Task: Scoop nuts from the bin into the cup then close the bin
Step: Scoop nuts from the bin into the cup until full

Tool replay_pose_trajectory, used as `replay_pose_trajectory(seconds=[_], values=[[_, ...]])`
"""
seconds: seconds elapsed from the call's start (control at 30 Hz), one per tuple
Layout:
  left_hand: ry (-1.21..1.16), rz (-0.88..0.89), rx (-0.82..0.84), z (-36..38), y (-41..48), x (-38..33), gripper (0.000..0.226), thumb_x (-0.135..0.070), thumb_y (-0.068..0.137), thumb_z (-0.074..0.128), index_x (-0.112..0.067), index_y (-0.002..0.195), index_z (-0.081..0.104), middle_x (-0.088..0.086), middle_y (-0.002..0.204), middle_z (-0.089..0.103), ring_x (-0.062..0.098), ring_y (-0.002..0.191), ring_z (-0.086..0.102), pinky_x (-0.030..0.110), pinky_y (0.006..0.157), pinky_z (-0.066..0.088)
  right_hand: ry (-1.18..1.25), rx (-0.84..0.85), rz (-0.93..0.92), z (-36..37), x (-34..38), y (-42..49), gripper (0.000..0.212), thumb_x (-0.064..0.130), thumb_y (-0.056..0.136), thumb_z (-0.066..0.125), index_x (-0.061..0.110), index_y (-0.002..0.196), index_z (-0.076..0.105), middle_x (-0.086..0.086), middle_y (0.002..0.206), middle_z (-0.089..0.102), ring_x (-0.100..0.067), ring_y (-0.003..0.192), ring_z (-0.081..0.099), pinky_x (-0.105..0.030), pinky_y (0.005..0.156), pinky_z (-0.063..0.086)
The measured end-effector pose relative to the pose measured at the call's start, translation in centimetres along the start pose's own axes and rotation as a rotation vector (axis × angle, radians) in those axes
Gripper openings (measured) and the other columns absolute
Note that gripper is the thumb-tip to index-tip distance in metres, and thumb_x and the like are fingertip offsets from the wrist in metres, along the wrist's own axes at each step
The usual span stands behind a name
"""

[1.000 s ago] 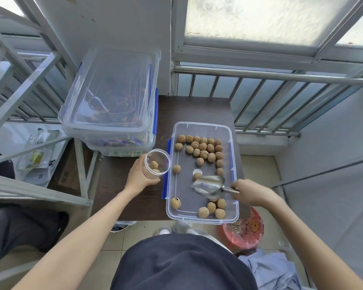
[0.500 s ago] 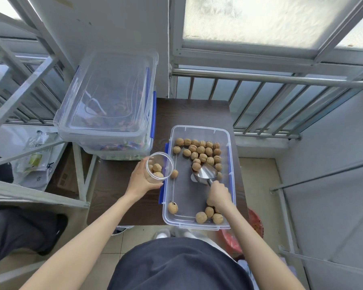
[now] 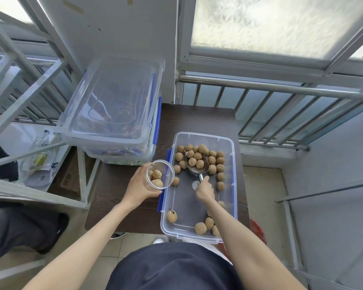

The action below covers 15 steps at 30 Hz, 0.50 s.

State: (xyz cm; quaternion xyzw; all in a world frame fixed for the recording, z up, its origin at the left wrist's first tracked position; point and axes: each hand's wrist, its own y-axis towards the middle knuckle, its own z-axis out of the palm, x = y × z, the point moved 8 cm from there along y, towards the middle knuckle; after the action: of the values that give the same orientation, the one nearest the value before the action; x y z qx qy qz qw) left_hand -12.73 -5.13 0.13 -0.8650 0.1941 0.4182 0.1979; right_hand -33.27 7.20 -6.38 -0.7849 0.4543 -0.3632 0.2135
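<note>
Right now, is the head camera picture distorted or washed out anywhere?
Head view: the wide angle bends the railing and window frame; the frosted window is bright, near blown out; the bin, scoop and cup are evenly lit and sharp.

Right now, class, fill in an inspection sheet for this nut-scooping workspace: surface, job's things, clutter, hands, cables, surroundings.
Surface: dark wooden table, small, mostly taken up by containers.
Job's things: open bin with nuts mostly at the far end, a few near; metal scoop holding several nuts; clear cup holding a few nuts. Bin lid: cannot tell which piece it is.
Clutter: stacked clear boxes at the table's far left.
Hands: left hand holds the cup beside the bin; right hand grips the scoop handle.
Cables: nothing seen.
Surroundings: metal railing, frosted window, tiled floor.
</note>
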Motion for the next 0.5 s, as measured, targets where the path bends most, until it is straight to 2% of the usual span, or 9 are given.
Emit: replay_pose_trajectory(seconds=[0.07, 0.13, 0.23, 0.3, 0.37, 0.43, 0.5], values=[[-0.002, -0.006, 0.004, -0.1, 0.0, 0.2, 0.085, -0.019, 0.048, 0.089, -0.057, 0.105, 0.039, -0.01, 0.118, 0.058, 0.005, 0.107, 0.054, 0.021, 0.089, 0.041, 0.04, -0.008, -0.016, 0.2, 0.1, 0.5, 0.051, 0.017, 0.097, 0.035, 0.002, 0.142, 0.019, -0.025, 0.139, 0.047, -0.041, 0.123, 0.048, -0.046, 0.099, 0.041], [-0.002, -0.012, 0.005, -0.3, 0.0, 0.3, 0.085, -0.017, 0.048, 0.089, -0.057, 0.105, 0.04, -0.019, 0.112, 0.057, -0.004, 0.103, 0.053, 0.016, 0.087, 0.04, 0.081, -0.015, -0.043, 0.4, -0.1, 1.1, 0.047, 0.019, 0.097, 0.033, 0.004, 0.14, 0.021, -0.025, 0.134, 0.05, -0.041, 0.119, 0.052, -0.046, 0.096, 0.043], [0.001, -0.019, -0.008, -0.7, 0.1, 0.4, 0.086, -0.014, 0.047, 0.089, -0.059, 0.103, 0.041, -0.033, 0.107, 0.051, -0.02, 0.1, 0.047, 0.006, 0.084, 0.036, 0.142, -0.038, -0.091, 0.6, -1.2, 2.0, 0.027, 0.022, 0.097, 0.033, 0.01, 0.122, 0.033, -0.023, 0.117, 0.059, -0.037, 0.101, 0.059, -0.048, 0.084, 0.048], [-0.001, -0.02, -0.017, -0.8, 0.3, 0.5, 0.085, -0.014, 0.047, 0.09, -0.057, 0.103, 0.042, -0.034, 0.107, 0.05, -0.017, 0.099, 0.049, 0.008, 0.084, 0.038, 0.162, -0.052, -0.13, 0.5, -1.8, 1.9, 0.013, 0.021, 0.097, 0.035, 0.013, 0.107, 0.033, -0.019, 0.102, 0.061, -0.032, 0.087, 0.059, -0.045, 0.075, 0.048], [-0.002, -0.015, -0.022, -0.9, 0.5, 0.5, 0.085, -0.014, 0.046, 0.09, -0.056, 0.102, 0.042, -0.033, 0.107, 0.049, -0.003, 0.1, 0.054, 0.015, 0.084, 0.04, 0.169, -0.06, -0.179, -0.1, -2.3, 1.3, 0.006, 0.018, 0.098, 0.036, 0.014, 0.1, 0.032, -0.016, 0.09, 0.057, -0.028, 0.076, 0.053, -0.039, 0.066, 0.042], [-0.001, -0.005, -0.02, -0.9, 0.8, 0.3, 0.084, -0.014, 0.046, 0.09, -0.055, 0.102, 0.042, -0.034, 0.107, 0.048, 0.004, 0.104, 0.054, 0.014, 0.084, 0.04, 0.153, -0.062, -0.225, -1.0, -2.8, 0.4, 0.006, 0.018, 0.097, 0.038, 0.012, 0.099, 0.035, -0.012, 0.084, 0.055, -0.026, 0.073, 0.052, -0.036, 0.062, 0.04], [0.0, 0.003, -0.013, -0.8, 1.1, 0.1, 0.084, -0.013, 0.047, 0.09, -0.055, 0.101, 0.041, -0.035, 0.106, 0.048, 0.005, 0.104, 0.054, 0.011, 0.083, 0.039, 0.111, -0.05, -0.267, -1.7, -3.6, -0.4, 0.005, 0.018, 0.098, 0.038, 0.013, 0.097, 0.036, -0.01, 0.081, 0.055, -0.026, 0.072, 0.053, -0.037, 0.058, 0.041]])
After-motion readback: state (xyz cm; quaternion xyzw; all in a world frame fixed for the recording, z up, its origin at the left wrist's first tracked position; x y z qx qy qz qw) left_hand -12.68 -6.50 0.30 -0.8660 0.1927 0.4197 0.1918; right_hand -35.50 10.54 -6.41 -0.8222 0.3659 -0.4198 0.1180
